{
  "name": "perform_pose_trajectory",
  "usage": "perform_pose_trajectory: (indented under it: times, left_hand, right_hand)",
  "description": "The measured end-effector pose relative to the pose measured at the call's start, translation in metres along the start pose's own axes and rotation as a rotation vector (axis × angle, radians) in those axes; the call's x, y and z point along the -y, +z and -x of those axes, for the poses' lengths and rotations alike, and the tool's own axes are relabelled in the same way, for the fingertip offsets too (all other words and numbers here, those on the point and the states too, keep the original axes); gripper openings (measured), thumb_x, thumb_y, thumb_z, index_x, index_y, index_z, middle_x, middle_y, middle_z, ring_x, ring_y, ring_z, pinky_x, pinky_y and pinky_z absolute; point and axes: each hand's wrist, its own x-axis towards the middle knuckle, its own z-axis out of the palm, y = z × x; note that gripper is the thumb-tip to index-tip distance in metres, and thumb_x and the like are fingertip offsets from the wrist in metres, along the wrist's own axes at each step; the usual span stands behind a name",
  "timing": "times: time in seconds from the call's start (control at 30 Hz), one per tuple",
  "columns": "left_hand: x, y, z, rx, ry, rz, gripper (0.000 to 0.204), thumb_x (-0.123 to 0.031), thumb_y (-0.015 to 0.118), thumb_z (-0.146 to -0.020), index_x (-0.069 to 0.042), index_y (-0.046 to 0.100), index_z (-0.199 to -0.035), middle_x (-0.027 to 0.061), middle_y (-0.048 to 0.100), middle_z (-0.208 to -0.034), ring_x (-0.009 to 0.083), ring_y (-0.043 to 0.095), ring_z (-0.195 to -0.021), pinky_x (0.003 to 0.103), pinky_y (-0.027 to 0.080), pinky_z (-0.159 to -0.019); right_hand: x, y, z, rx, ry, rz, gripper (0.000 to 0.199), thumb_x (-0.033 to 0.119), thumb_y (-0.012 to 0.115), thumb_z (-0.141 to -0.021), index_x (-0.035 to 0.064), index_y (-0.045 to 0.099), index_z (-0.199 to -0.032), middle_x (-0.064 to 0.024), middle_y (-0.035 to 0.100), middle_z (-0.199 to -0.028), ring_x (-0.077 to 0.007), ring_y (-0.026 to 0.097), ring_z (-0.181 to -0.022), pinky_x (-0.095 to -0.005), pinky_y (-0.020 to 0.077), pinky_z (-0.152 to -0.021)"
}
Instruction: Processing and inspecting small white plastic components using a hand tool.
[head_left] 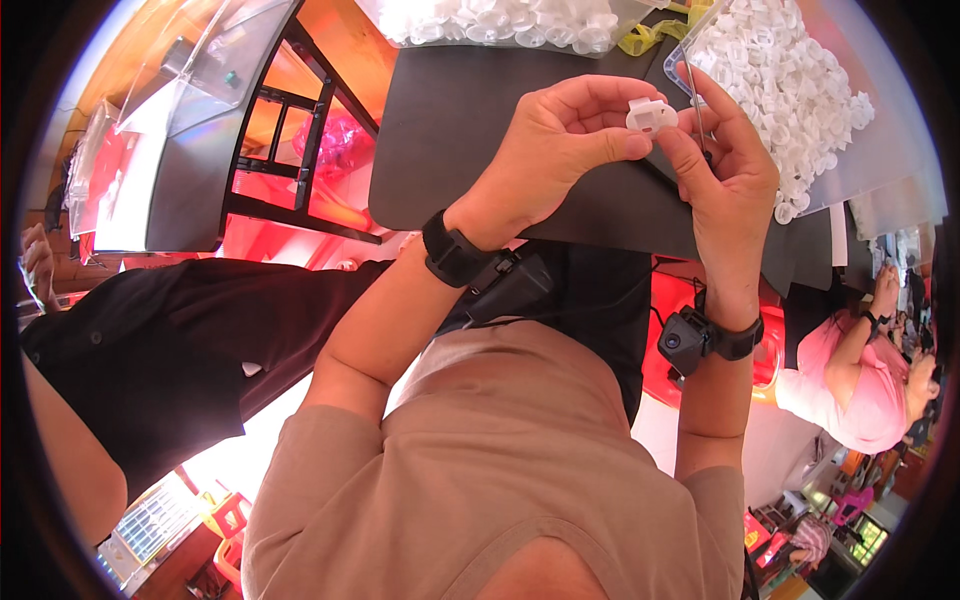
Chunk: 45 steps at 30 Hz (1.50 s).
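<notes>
Between the thumb and fingers of my left hand (565,140) is a small white plastic part (652,115), round with an opening in it. My right hand (728,165) comes close from the other side, its thumb and finger at the edge of the same part. A tool with a thin metal shaft (695,100) also rests in the right hand, its dark end against the palm side; its exact kind is not clear. Both hands are raised over the near part of a dark table (450,130).
A clear bin with many white plastic parts (790,90) stands at the right, and another container of white parts (500,22) is at the top. Something yellow (645,38) lies between them. A person in pink (850,390) is at the right; a dark-clothed person (180,340) sits at the left.
</notes>
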Motion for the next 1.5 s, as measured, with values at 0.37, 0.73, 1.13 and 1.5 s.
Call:
perform_pose_trajectory:
  times: [0.37,0.73,1.13,1.5]
  left_hand:
    - [0.011,-0.008,0.004,-0.131,-0.047,-0.053,0.039,0.006,0.068,-0.081,0.001,0.058,-0.118,0.009,0.065,-0.106,0.0129,0.062,-0.098,0.025,0.051,-0.087]
    - [0.02,-0.01,0.003,-0.149,-0.031,-0.084,0.036,0.007,0.067,-0.08,0.002,0.06,-0.115,0.0097,0.066,-0.106,0.013,0.063,-0.096,0.025,0.052,-0.087]
    - [0.02,-0.008,0.005,-0.132,0.021,-0.241,0.033,0.008,0.065,-0.081,0.003,0.061,-0.113,0.0108,0.067,-0.104,0.0141,0.064,-0.093,0.026,0.053,-0.085]
    - [0.023,-0.008,0.005,-0.129,-0.043,-0.185,0.033,0.006,0.064,-0.083,0.004,0.059,-0.115,0.0132,0.065,-0.108,0.0156,0.064,-0.097,0.028,0.053,-0.087]
  right_hand:
    - [-0.001,-0.01,0.028,0.025,-0.171,0.561,0.034,0.001,0.055,-0.088,0.0112,0.063,-0.12,-0.0066,0.057,-0.073,-0.0168,0.057,-0.062,-0.028,0.045,-0.059]
    - [-0.004,-0.004,0.033,0.075,-0.232,0.771,0.043,-0.003,0.06,-0.08,0.0166,0.064,-0.118,-0.0078,0.054,-0.072,-0.0273,0.055,-0.061,-0.0353,0.044,-0.055]
    - [-0.003,-0.004,0.034,0.104,-0.24,0.831,0.04,0.0,0.057,-0.08,0.0155,0.064,-0.116,-0.0077,0.055,-0.072,-0.0286,0.057,-0.062,-0.0381,0.0442,-0.053]
    - [0.003,0.0,0.032,0.125,-0.276,0.986,0.043,0.0,0.058,-0.077,0.0169,0.063,-0.116,-0.0055,0.053,-0.07,-0.0262,0.057,-0.058,-0.0366,0.0437,-0.05]
